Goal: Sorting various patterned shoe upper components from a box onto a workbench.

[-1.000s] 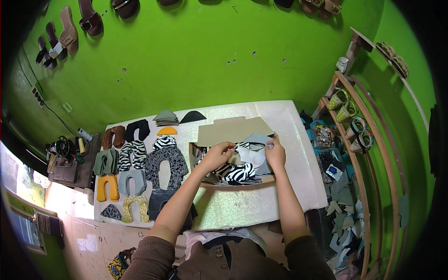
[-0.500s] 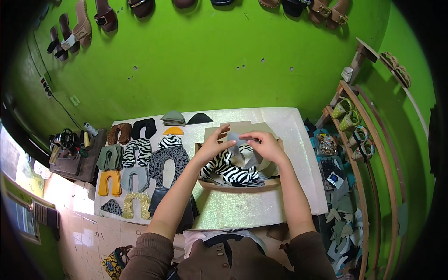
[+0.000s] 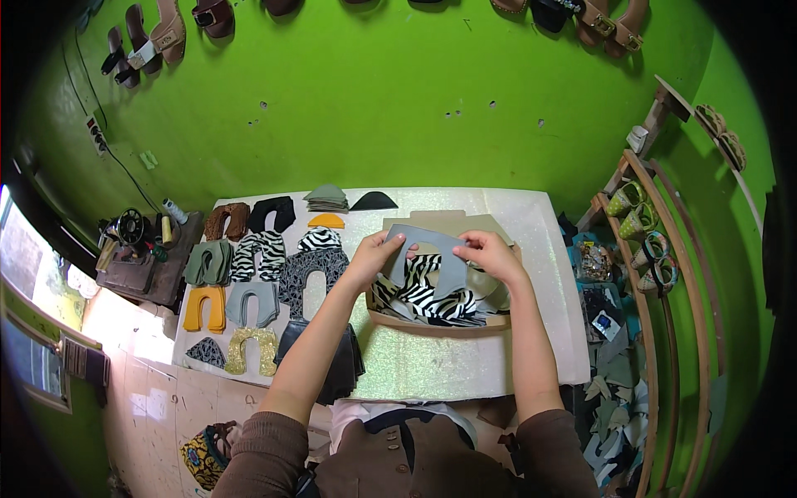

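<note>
Above an open cardboard box (image 3: 440,329), my two hands stretch out a grey U-shaped cutout (image 3: 452,274) with its curved end up. The left corner is pinched between the thumb and fingers of my left hand (image 3: 374,259). My right hand (image 3: 496,256) pinches the opposite corner. Behind the cutout, black-and-white zebra-striped pieces (image 3: 415,300) lie in the box among other scraps. To the left of my left arm are stacks of similar U-shaped pieces: grey (image 3: 269,309), zebra (image 3: 271,259), gold glitter (image 3: 247,358) and black patterned (image 3: 292,289).
The white-topped table (image 3: 548,332) stands against a green wall. Half-round pieces in green (image 3: 325,199), black (image 3: 374,201) and orange (image 3: 326,221) sit at its back edge. A wooden rack (image 3: 639,332) with sandals rises at the right, beside piled scraps (image 3: 610,398). A sewing machine (image 3: 131,228) is at the left.
The grey cutout, earlier bunched between my fingers, is now spread open and upright between both hands. My hands have moved slightly apart. The whole view has shifted a little.
</note>
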Available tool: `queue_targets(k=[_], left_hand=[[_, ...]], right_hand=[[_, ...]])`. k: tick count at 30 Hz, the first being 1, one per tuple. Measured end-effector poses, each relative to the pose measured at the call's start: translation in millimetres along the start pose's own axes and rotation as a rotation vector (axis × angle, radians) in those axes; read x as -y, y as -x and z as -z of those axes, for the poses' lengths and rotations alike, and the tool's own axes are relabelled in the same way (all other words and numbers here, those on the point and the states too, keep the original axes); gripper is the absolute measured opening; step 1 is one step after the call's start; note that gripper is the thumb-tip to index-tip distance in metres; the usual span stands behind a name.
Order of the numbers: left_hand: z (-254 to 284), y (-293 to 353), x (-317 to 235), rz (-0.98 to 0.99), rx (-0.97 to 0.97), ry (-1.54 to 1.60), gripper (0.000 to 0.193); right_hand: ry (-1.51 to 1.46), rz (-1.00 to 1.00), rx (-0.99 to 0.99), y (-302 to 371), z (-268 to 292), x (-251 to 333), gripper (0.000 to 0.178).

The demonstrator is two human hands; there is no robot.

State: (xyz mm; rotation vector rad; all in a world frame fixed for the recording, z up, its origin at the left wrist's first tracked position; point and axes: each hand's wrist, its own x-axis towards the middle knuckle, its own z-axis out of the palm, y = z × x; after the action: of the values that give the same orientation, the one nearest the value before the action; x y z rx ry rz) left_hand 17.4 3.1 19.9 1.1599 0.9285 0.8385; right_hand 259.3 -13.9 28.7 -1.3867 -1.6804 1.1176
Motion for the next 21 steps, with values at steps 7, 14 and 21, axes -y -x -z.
queue_targets(k=[7,14,21], left_hand=[[-2.1,0.3,0.3,0.006,-0.039,0.168,0.032],[-29.2,-4.5,-1.8,0.048,0.044,0.224,0.030],[-62.6,-15.9,5.2,0.113,0.137,0.271,0.032]], right_hand=[[0.206,-0.079,-0.337,13.7,36.3,-55.1,0.019],[0.551,-0.172,-0.341,34.8,39.0,-80.5,0.028],[0.637,-0.181,-0.340,50.5,28.2,-73.7,0.031]])
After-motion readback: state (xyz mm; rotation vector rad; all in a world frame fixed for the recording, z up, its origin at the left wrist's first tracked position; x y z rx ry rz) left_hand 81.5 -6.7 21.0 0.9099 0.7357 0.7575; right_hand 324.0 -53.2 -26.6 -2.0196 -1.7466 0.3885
